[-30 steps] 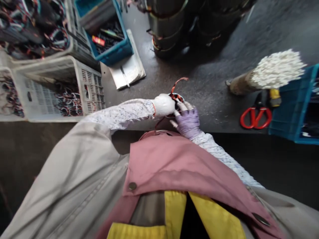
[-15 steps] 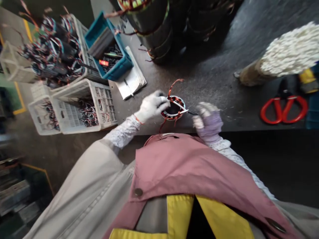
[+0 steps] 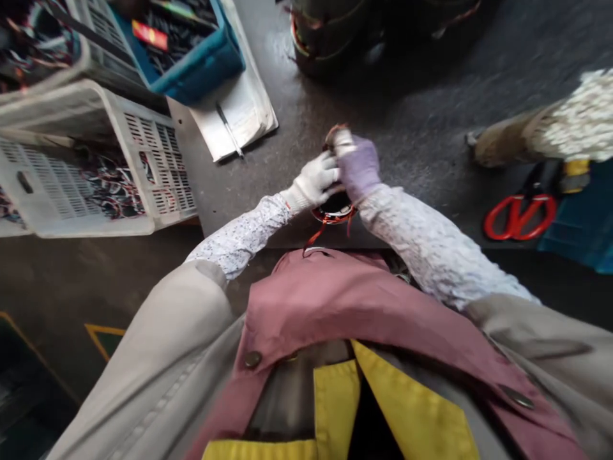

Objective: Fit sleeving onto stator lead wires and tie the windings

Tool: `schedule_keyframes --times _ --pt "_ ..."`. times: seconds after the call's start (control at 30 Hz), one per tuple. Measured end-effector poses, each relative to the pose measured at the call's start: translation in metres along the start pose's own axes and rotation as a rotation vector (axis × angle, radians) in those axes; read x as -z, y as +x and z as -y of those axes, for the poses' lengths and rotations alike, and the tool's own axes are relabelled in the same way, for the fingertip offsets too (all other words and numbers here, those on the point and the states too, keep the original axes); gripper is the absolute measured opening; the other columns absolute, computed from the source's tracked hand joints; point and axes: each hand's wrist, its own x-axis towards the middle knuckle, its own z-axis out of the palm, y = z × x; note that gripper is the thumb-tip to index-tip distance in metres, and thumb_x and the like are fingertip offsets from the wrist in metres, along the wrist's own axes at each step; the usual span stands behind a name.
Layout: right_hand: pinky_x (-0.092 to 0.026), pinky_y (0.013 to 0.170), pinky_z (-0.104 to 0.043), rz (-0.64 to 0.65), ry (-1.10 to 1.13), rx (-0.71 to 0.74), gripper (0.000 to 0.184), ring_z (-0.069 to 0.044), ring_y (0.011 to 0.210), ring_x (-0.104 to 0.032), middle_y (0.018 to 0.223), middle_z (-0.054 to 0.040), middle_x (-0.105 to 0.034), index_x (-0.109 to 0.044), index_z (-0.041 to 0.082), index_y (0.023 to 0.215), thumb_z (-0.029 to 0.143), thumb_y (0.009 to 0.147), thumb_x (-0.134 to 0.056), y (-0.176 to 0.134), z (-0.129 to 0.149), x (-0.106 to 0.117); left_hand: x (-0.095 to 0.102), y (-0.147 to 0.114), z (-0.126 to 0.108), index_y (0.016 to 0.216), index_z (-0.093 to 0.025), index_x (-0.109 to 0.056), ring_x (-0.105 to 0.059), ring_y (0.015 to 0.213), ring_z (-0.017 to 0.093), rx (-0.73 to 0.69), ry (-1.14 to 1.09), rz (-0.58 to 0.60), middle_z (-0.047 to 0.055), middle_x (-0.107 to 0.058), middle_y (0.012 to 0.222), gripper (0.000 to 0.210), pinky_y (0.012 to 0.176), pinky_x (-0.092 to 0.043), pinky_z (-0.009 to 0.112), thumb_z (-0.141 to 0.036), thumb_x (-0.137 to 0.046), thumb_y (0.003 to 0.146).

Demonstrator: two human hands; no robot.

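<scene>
A round motor stator with orange-red windings and lacing stands on the dark bench, close to its front edge. Loose orange leads hang from its near side. My left hand, in a white glove, has its fingers bent over the stator's left and far rim. Against it lies my right hand, in a purple glove with pale fingertips, closed at the far rim. A bit of brownish copper-coloured wire shows by its fingertips. The two hands cover much of the stator's top, and what the right fingers pinch is hidden.
On the right are red-handled scissors and a bundle of white cords. Larger stators stand at the back. At left are a notepad with a pen, a blue bin and a white crate of wired parts.
My right hand has moved left from beside the stator to its far rim, meeting my left hand. The dark-tipped tool and white cord are no longer visible. The view has shifted nearer.
</scene>
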Motion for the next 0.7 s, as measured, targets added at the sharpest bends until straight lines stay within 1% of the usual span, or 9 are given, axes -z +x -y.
schedule_keyframes --times 0.07,0.13,0.23,0.27,0.33,0.43,0.5,0.6,0.7 --pt "-0.049 0.095 -0.040 0.028 -0.146 -0.029 0.041 -0.019 0.088 -0.063 0.075 -0.0032 -0.064 -0.062 0.016 0.082 0.048 0.098 -0.042 0.000 0.012 -0.005 0.007 0.001 -0.008 0.089 -0.018 -0.072 -0.057 0.115 0.030 0.038 0.005 -0.042 0.014 -0.068 0.113 0.029 0.100 -0.045 0.048 -0.044 -0.058 0.084" --pt "-0.048 0.097 -0.037 0.004 -0.117 0.054 0.040 -0.019 0.097 -0.063 0.089 -0.0051 -0.069 -0.066 0.016 0.091 0.044 0.100 -0.038 -0.015 0.021 0.010 0.020 0.001 -0.031 0.082 -0.020 -0.071 -0.060 0.108 0.028 0.092 -0.013 -0.107 0.013 -0.069 0.108 0.026 0.097 -0.046 0.046 -0.043 -0.060 0.082" --pt "-0.046 0.101 -0.033 0.024 -0.138 0.494 0.040 -0.019 0.112 -0.059 0.117 -0.0088 -0.065 -0.064 0.018 0.118 0.045 0.097 -0.044 -0.062 0.022 0.064 0.035 -0.001 -0.078 0.085 -0.019 -0.072 -0.061 0.102 0.025 0.300 -0.112 -0.286 0.010 -0.069 0.105 0.026 0.096 -0.046 0.042 -0.041 -0.059 0.084" --pt "-0.048 0.097 -0.032 0.080 -0.210 0.606 0.042 -0.018 0.107 -0.061 0.114 -0.0087 -0.065 -0.064 0.019 0.121 0.048 0.095 -0.050 -0.080 0.018 0.085 0.035 -0.001 -0.094 0.085 -0.018 -0.072 -0.063 0.094 0.023 0.375 -0.253 -0.249 0.009 -0.070 0.098 0.029 0.089 -0.049 0.039 -0.044 -0.058 0.085" --pt "-0.051 0.084 -0.030 0.166 -0.369 0.699 0.043 -0.017 0.091 -0.062 0.100 -0.0068 -0.065 -0.066 0.021 0.122 0.050 0.091 -0.057 -0.115 0.009 0.125 0.027 0.005 -0.127 0.079 -0.015 -0.068 -0.062 0.075 0.019 0.459 -0.601 0.028 0.008 -0.069 0.080 0.039 0.071 -0.051 0.032 -0.054 -0.061 0.081" --pt "-0.049 0.068 -0.024 0.230 -0.403 0.645 0.033 -0.013 0.072 -0.060 0.080 -0.0026 -0.063 -0.072 0.021 0.111 0.045 0.092 -0.059 -0.150 -0.008 0.175 -0.003 0.031 -0.171 0.071 -0.014 -0.058 -0.052 0.052 0.012 0.528 -0.936 0.424 0.002 -0.060 0.059 0.056 0.051 -0.043 0.024 -0.069 -0.068 0.068" --pt "-0.048 0.063 -0.022 0.254 -0.351 0.615 0.029 -0.012 0.066 -0.060 0.073 -0.0019 -0.063 -0.075 0.019 0.096 0.043 0.094 -0.057 -0.162 -0.018 0.203 -0.026 0.055 -0.196 0.069 -0.016 -0.053 -0.046 0.044 0.009 0.577 -0.995 0.529 -0.002 -0.054 0.053 0.062 0.045 -0.038 0.022 -0.075 -0.070 0.062" --pt "-0.047 0.060 -0.024 0.089 -0.323 0.573 0.029 -0.013 0.063 -0.060 0.070 -0.0028 -0.065 -0.073 0.018 0.080 0.041 0.091 -0.059 -0.170 -0.028 0.254 -0.054 0.086 -0.223 0.078 -0.014 -0.059 -0.051 0.048 0.010 0.590 -1.020 0.533 0.001 -0.060 0.062 0.067 0.047 -0.041 0.022 -0.077 -0.070 0.060" --pt "-0.046 0.057 -0.025 -0.350 -0.227 0.346 0.019 -0.012 0.058 -0.057 0.069 -0.0011 -0.067 -0.072 0.018 0.082 0.036 0.086 -0.063 -0.165 -0.031 0.337 -0.071 0.103 -0.237 0.103 -0.013 -0.064 -0.059 0.058 0.012 0.668 -1.096 0.311 0.007 -0.068 0.080 0.070 0.053 -0.047 0.025 -0.071 -0.072 0.065"
